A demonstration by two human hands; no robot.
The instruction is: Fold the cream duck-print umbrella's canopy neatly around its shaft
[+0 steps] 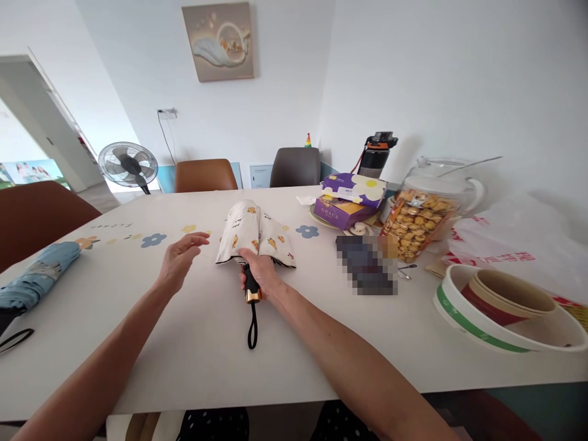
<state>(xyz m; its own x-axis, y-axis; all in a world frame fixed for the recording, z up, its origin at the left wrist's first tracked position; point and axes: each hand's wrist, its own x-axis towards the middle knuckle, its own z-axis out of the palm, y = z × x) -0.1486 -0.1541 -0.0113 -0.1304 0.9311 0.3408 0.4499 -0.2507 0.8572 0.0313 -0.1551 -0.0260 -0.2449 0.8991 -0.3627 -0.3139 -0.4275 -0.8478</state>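
In the head view, a white folding umbrella (252,229) with small orange and yellow prints lies on the table, its canopy loosely gathered and pointing away from me. Its black handle has a copper-coloured end and a black wrist strap that hangs toward me. My right hand (261,272) is wrapped round the handle just below the canopy. To the left of the canopy, my left hand (180,257) is held a little apart from it, fingers slightly bent and nothing in them. A blue folded umbrella (43,275) lies at the far left.
The white table (193,355) bears a blurred dark object (367,264), purple boxes (346,211), a jar of wrapped snacks (416,223), a plastic bag (509,239) and paper bowls (445,312) on the right. Chairs (205,176) stand behind, with a fan (128,165) at the back left.
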